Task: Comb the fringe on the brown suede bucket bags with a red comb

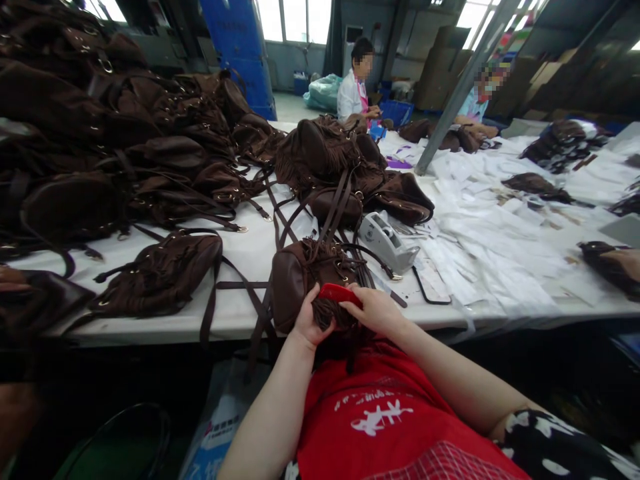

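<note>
A dark brown backpack [291, 285] with fringe and drawstring eyelets rests at the table's front edge before me. My left hand [311, 323] is closed around a bunch of its brown fringe [327, 313]. In my right hand [376, 309] is a flat, glossy red tool [340, 294], lying across the top of the fringe. Its working edge is hidden, so its kind cannot be made out. The red tool's left end touches or nearly touches my left fingers. Brown straps hang down over the table edge beside the backpack.
Brown backpacks [165, 157] are heaped on the left, with more [325, 157] straight ahead. A grey tape dispenser [387, 241] and a phone [433, 283] lie right of my hands. A slanted metal pole [457, 93] rises beyond. Co-workers [354, 93] work across the table; other hands [631, 261] show at its sides.
</note>
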Motion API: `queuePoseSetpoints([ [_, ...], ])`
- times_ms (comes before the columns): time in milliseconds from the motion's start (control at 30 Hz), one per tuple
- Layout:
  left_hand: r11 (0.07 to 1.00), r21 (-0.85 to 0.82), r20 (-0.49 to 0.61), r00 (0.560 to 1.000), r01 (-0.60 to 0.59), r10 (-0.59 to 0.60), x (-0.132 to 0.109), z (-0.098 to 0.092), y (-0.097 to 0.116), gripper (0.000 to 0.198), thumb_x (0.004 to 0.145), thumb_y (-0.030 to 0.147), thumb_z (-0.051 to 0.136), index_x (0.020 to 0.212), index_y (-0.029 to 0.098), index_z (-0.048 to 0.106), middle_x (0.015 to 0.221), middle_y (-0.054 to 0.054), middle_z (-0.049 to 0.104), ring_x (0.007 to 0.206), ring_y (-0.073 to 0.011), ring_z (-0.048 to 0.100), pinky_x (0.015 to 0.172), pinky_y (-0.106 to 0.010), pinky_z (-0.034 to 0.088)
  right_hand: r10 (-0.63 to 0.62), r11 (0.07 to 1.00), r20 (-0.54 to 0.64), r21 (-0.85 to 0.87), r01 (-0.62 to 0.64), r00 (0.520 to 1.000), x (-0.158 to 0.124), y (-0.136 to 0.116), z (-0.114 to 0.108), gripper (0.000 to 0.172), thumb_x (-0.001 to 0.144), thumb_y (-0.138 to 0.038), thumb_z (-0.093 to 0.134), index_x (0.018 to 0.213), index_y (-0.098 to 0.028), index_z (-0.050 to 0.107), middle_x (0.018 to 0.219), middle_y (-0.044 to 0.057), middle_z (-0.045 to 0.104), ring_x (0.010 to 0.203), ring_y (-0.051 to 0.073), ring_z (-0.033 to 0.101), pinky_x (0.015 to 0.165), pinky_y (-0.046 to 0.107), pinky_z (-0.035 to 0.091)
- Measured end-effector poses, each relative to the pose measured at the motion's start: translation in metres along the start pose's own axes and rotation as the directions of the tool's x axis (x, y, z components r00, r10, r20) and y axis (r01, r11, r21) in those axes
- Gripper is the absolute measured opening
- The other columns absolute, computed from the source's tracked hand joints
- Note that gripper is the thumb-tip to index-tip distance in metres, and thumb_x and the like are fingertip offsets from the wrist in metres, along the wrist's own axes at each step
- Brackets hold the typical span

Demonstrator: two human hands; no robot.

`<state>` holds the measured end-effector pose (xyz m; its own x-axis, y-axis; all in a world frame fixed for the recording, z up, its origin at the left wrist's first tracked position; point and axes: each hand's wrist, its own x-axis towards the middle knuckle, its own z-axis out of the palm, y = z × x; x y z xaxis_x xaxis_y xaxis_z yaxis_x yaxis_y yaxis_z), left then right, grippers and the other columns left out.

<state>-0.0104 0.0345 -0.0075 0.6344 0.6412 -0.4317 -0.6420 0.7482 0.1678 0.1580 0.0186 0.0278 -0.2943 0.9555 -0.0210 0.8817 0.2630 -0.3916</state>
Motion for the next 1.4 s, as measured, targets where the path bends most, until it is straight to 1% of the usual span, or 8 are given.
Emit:
queuePoseSetpoints([
  [167, 1.000, -0.014, 0.072, 0.997, -0.024, 0.025, 0.006, 0.003, -0.003, 0.037, 0.088, 0.040, 0.042, 0.097, 0.008, 0.060, 0.083, -0.010, 0.067, 0.084, -0.0200, 0.065, 0.080, -0.034, 0.050, -0.089, 0.991, 0.072, 0.111, 0.080, 0.993, -0.013, -0.002, 0.002, 0.040, 0.081, -0.056, 0.052, 0.077, -0.019, 0.065, 0.069, 0.004, 0.064, 0.060, 0.015, 0.053, 0.056, 0.025, 0.029],
  [333, 0.997, -0.037, 0.006, 0.998, -0.060, 0.061, 0.013, 0.005, -0.001, 0.020, 0.091, 0.024, 0.041, 0.073, 0.016, 0.049, 0.055, 0.004, 0.041, 0.044, -0.0044, 0.043, 0.049, -0.015, 0.043, -0.172, 0.932, 0.134, 0.344, 0.117, 0.976, -0.021, -0.007, 0.008, 0.043, 0.074, -0.058, 0.060, 0.084, -0.017, 0.067, 0.063, -0.001, 0.059, 0.054, 0.011, 0.046, 0.052, 0.022, 0.029],
  [567, 0.978, 0.129, -0.139, 0.974, -0.162, 0.180, 0.021, 0.009, -0.012, 0.025, 0.094, 0.028, 0.035, 0.081, 0.015, 0.054, 0.048, 0.008, 0.027, 0.035, -0.0046, 0.024, 0.035, -0.015, 0.022, -0.156, 0.852, 0.165, 0.521, 0.048, 0.974, -0.022, -0.008, 0.014, 0.035, 0.078, -0.049, 0.059, 0.085, -0.016, 0.068, 0.062, -0.002, 0.058, 0.053, 0.010, 0.046, 0.052, 0.021, 0.032],
  [700, 0.894, 0.366, -0.351, 0.852, -0.257, 0.389, 0.036, 0.011, -0.026, 0.025, 0.090, 0.033, 0.044, 0.078, 0.016, 0.057, 0.047, 0.007, 0.039, 0.036, -0.0063, 0.033, 0.039, -0.018, 0.024, -0.137, 0.919, 0.160, 0.390, 0.065, 0.977, -0.040, -0.027, -0.003, 0.034, 0.075, -0.050, 0.063, 0.069, -0.017, 0.066, 0.057, -0.001, 0.058, 0.050, 0.010, 0.044, 0.049, 0.022, 0.028],
  [833, 0.791, 0.520, -0.405, 0.722, -0.323, 0.561, 0.051, 0.011, -0.034, 0.030, 0.088, 0.036, 0.049, 0.068, 0.016, 0.058, 0.052, 0.002, 0.053, 0.047, -0.0084, 0.048, 0.049, -0.019, 0.034, -0.387, 0.856, 0.263, 0.460, 0.238, 0.884, -0.057, -0.056, -0.024, 0.042, 0.071, -0.059, 0.063, 0.064, -0.018, 0.064, 0.055, -0.003, 0.056, 0.047, 0.009, 0.042, 0.047, 0.022, 0.026],
  [1033, 0.918, 0.382, -0.212, 0.957, -0.106, 0.199, 0.034, 0.002, -0.014, 0.025, 0.084, 0.036, 0.054, 0.076, 0.013, 0.061, 0.056, -0.002, 0.060, 0.049, -0.0124, 0.056, 0.055, -0.024, 0.045, -0.050, 0.963, -0.137, 0.254, 0.084, 0.989, -0.009, -0.017, -0.040, 0.036, 0.088, -0.048, 0.046, 0.077, -0.018, 0.061, 0.065, 0.000, 0.058, 0.058, 0.012, 0.048, 0.054, 0.023, 0.029],
  [1200, 0.986, 0.141, -0.066, 0.992, -0.094, 0.104, 0.026, -0.003, -0.005, 0.031, 0.089, 0.032, 0.039, 0.094, 0.010, 0.062, 0.077, -0.009, 0.069, 0.070, -0.0186, 0.066, 0.074, -0.034, 0.052, -0.032, 0.999, -0.130, 0.029, 0.036, 0.991, 0.024, 0.005, -0.017, 0.035, 0.089, -0.048, 0.045, 0.077, -0.019, 0.059, 0.071, 0.003, 0.061, 0.063, 0.014, 0.051, 0.056, 0.025, 0.028],
  [1400, 0.998, 0.032, 0.188, 0.981, -0.059, 0.052, 0.019, -0.008, -0.004, 0.054, 0.088, 0.046, 0.034, 0.118, 0.006, 0.054, 0.104, -0.015, 0.066, 0.101, -0.0255, 0.061, 0.092, -0.041, 0.045, -0.097, 0.984, -0.047, -0.152, 0.089, 0.994, 0.017, -0.007, 0.012, 0.039, 0.089, -0.052, 0.044, 0.081, -0.017, 0.060, 0.079, 0.006, 0.064, 0.070, 0.016, 0.057, 0.059, 0.025, 0.030],
])
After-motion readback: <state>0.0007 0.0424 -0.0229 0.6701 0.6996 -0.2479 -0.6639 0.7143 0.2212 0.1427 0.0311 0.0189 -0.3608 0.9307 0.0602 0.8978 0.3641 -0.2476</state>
